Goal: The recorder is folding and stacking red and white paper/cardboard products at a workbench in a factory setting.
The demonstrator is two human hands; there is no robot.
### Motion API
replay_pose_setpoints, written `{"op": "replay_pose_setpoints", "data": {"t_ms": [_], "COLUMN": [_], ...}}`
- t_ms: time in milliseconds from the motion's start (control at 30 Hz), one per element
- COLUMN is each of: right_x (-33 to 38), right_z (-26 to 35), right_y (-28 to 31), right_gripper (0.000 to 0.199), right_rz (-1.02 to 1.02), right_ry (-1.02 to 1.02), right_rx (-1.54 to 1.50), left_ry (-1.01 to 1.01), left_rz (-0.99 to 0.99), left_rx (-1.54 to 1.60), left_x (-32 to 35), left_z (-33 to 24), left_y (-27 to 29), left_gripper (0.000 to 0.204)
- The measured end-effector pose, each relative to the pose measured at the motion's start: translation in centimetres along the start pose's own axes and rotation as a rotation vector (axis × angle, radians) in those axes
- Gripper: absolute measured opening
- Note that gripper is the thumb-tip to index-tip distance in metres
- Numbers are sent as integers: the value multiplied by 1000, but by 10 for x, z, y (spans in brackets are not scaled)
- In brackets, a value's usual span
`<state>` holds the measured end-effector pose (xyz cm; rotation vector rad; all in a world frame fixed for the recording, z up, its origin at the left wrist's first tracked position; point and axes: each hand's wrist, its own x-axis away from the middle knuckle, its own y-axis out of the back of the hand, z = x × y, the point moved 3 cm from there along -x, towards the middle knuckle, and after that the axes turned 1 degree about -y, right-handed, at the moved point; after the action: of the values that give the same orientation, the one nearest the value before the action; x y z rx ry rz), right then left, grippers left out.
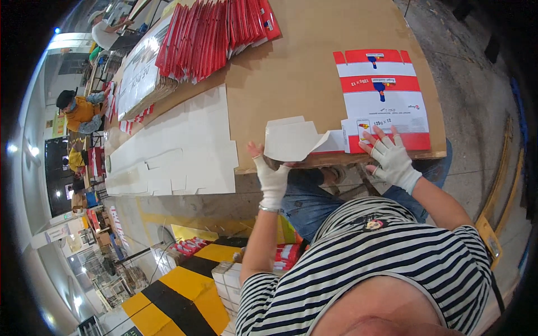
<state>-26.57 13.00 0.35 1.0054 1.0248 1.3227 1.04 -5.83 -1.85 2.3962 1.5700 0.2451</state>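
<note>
A flat, unfolded carton blank (pixel 382 112), red and white with blue figures, lies on the brown table near its right edge. My right hand (pixel 392 161), in a fingerless whitish glove, rests with spread fingers on the blank's near red edge. At its left end, a plain white flap (pixel 291 138) is bent over and curls up from the table. My left hand (pixel 271 178), gloved the same way, is at this flap's near left corner. Its thumb and fingers are apart, some partly hidden at the flap's edge.
White blanks (pixel 174 154) lie face down at the left. Behind them stand a wrapped stack (pixel 147 70) and a row of red folded cartons (pixel 199 42). Yellow-and-black striped boxes (pixel 185 291) are below left. Other people (pixel 84 115) work at the far left.
</note>
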Motion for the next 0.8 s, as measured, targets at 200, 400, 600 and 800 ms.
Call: {"op": "replay_pose_setpoints", "data": {"t_ms": [200,400,600,800], "right_x": [-2,-4,-7,-8], "right_z": [-1,-10,-18,-27], "right_y": [-1,6,17,5], "right_gripper": [67,71,94,71], "right_rz": [46,23,-1,-98], "right_ry": [-3,106,188,200], "right_rx": [3,127,192,247], "left_ry": [65,-441,-757,-710], "left_rz": [-206,-274,299,549], "left_rx": [317,-282,-620,-851], "left_x": [-15,-28,-36,-34], "left_z": [3,-21,-23,-40], "left_y": [-53,-75,-85,-94], "left_gripper": [72,41,67,70]}}
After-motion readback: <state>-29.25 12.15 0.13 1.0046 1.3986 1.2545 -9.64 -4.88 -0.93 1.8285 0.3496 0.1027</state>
